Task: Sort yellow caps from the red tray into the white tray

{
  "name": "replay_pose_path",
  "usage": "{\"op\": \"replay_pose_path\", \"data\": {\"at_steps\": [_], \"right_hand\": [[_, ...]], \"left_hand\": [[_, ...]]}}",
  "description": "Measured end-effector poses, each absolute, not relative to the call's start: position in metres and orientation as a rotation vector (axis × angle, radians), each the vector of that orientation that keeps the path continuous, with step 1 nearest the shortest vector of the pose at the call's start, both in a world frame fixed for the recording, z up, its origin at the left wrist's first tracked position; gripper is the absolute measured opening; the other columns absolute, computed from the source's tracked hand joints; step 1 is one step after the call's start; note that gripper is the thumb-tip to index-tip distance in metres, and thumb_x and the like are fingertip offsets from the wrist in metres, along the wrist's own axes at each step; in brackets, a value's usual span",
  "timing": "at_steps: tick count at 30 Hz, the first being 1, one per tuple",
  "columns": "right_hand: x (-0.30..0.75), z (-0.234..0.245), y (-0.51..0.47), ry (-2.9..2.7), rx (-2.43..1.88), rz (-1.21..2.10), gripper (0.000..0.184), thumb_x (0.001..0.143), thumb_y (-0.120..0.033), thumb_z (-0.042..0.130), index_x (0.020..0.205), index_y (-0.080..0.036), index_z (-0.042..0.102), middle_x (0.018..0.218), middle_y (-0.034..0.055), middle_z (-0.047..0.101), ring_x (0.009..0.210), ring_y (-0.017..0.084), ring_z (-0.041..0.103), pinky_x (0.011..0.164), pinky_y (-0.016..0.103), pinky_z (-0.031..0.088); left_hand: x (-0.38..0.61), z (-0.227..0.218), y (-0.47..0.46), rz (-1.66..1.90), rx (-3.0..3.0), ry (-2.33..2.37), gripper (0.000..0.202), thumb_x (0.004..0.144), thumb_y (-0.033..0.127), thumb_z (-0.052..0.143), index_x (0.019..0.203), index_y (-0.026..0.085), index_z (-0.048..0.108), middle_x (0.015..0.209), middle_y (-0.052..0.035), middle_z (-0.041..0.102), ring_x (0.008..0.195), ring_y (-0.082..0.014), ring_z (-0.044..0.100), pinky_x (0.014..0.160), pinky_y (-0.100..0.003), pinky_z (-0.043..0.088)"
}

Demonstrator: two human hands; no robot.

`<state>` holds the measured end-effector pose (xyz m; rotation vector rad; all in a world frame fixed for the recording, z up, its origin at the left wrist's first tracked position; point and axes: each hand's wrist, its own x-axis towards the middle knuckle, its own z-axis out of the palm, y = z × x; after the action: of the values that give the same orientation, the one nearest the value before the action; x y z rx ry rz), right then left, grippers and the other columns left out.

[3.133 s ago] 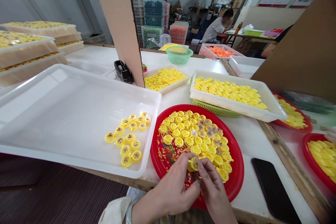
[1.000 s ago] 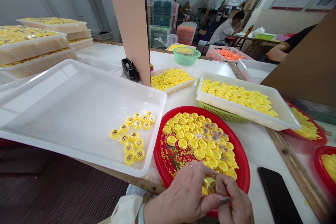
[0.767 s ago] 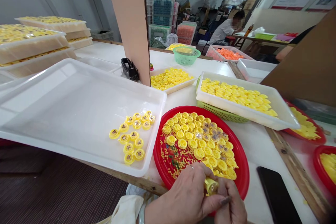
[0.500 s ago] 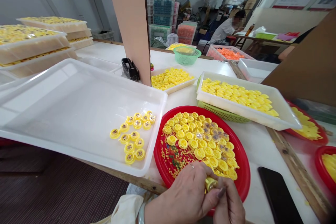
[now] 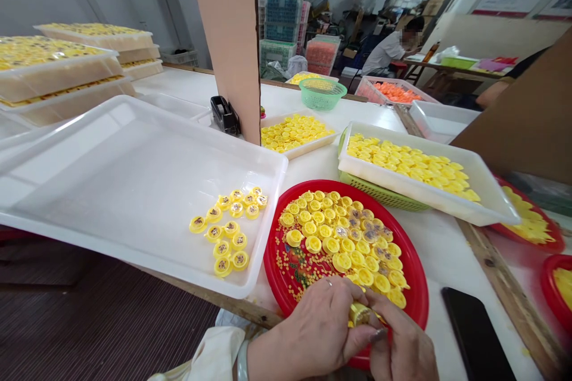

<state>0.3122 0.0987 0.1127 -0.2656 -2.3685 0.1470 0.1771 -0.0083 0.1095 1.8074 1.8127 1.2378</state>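
My left hand (image 5: 308, 324) is closed around a small yellow plastic piece (image 5: 358, 314) with a shiny, clear-looking end, over the near edge of a red round tray (image 5: 422, 303). My right hand (image 5: 404, 339) meets it from the right, its fingertips bent in against the piece; what they grip is partly hidden. Beyond the hands, the red tray holds many round yellow plastic pieces (image 5: 330, 245), some under clear film with dark prints, and tiny yellow beads (image 5: 286, 268). To the left, a white tray (image 5: 134, 190) holds several yellow pieces with printed faces (image 5: 230, 228).
A black phone (image 5: 476, 333) lies right of the red tray. Behind it, a white tray of yellow pieces (image 5: 411, 166) rests on a green basket (image 5: 384, 190). A cardboard panel (image 5: 227, 41) stands upright beside a black tape dispenser (image 5: 224, 114). A person (image 5: 384, 53) sits farther back.
My right hand has shifted slightly right, and its index finger now reaches over the yellow piece. My left hand stays nearly in place. The whole view has shifted a little.
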Motion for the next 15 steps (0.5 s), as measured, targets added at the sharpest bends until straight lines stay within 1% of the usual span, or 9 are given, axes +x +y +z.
{"op": "replay_pose_path", "data": {"at_steps": [2, 5, 8, 10, 13, 15], "right_hand": [[0.308, 0.124, 0.106, -2.440, -0.081, 0.084, 0.022, 0.091, -0.015, 0.040, 0.108, -0.015, 0.055, 0.086, 0.0100, 0.070, 0.078, 0.022, 0.070, 0.070, 0.031, 0.056], [0.305, 0.134, 0.112, -2.489, 0.008, 0.191, 0.022, 0.089, -0.014, 0.040, 0.103, -0.016, 0.056, 0.080, 0.0077, 0.070, 0.072, 0.019, 0.069, 0.068, 0.028, 0.056], [0.305, 0.136, 0.112, -2.473, -0.008, 0.312, 0.020, 0.088, -0.014, 0.041, 0.102, -0.018, 0.055, 0.081, 0.0077, 0.070, 0.072, 0.019, 0.069, 0.063, 0.026, 0.056], [0.306, 0.137, 0.111, -2.460, -0.011, 0.351, 0.017, 0.089, -0.015, 0.043, 0.100, -0.020, 0.055, 0.077, 0.0059, 0.069, 0.068, 0.019, 0.069, 0.061, 0.027, 0.056], [0.311, 0.135, 0.109, -2.433, -0.053, 0.473, 0.012, 0.091, -0.019, 0.047, 0.095, -0.024, 0.057, 0.070, 0.0023, 0.068, 0.060, 0.019, 0.066, 0.057, 0.027, 0.055], [0.316, 0.128, 0.105, -2.366, -0.192, 0.559, 0.009, 0.092, -0.023, 0.051, 0.093, -0.025, 0.060, 0.071, 0.0015, 0.068, 0.057, 0.017, 0.065, 0.052, 0.025, 0.053]], "left_hand": [[0.178, 0.107, -0.008, 1.262, 1.811, 1.817, 0.036, 0.099, 0.042, 0.032, 0.114, 0.012, 0.047, 0.100, -0.0136, 0.063, 0.087, -0.0235, 0.061, 0.078, -0.038, 0.054], [0.183, 0.105, -0.009, 1.312, 1.809, 1.817, 0.040, 0.100, 0.044, 0.028, 0.112, 0.011, 0.047, 0.098, -0.0146, 0.063, 0.085, -0.0237, 0.061, 0.077, -0.038, 0.055], [0.186, 0.108, -0.010, 1.291, 1.783, 1.798, 0.044, 0.099, 0.050, 0.031, 0.112, 0.011, 0.049, 0.097, -0.0131, 0.064, 0.086, -0.0228, 0.062, 0.079, -0.037, 0.054], [0.187, 0.114, -0.011, 1.221, 1.716, 1.788, 0.049, 0.096, 0.056, 0.037, 0.114, 0.012, 0.049, 0.099, -0.0124, 0.064, 0.087, -0.0233, 0.063, 0.080, -0.038, 0.054], [0.186, 0.124, -0.013, 1.124, 1.604, 1.732, 0.059, 0.090, 0.062, 0.042, 0.119, 0.013, 0.050, 0.106, -0.0140, 0.064, 0.096, -0.0256, 0.064, 0.086, -0.040, 0.054], [0.186, 0.127, -0.014, 1.098, 1.580, 1.703, 0.062, 0.088, 0.064, 0.042, 0.119, 0.012, 0.051, 0.108, -0.0150, 0.064, 0.100, -0.0263, 0.063, 0.089, -0.040, 0.053]]}}
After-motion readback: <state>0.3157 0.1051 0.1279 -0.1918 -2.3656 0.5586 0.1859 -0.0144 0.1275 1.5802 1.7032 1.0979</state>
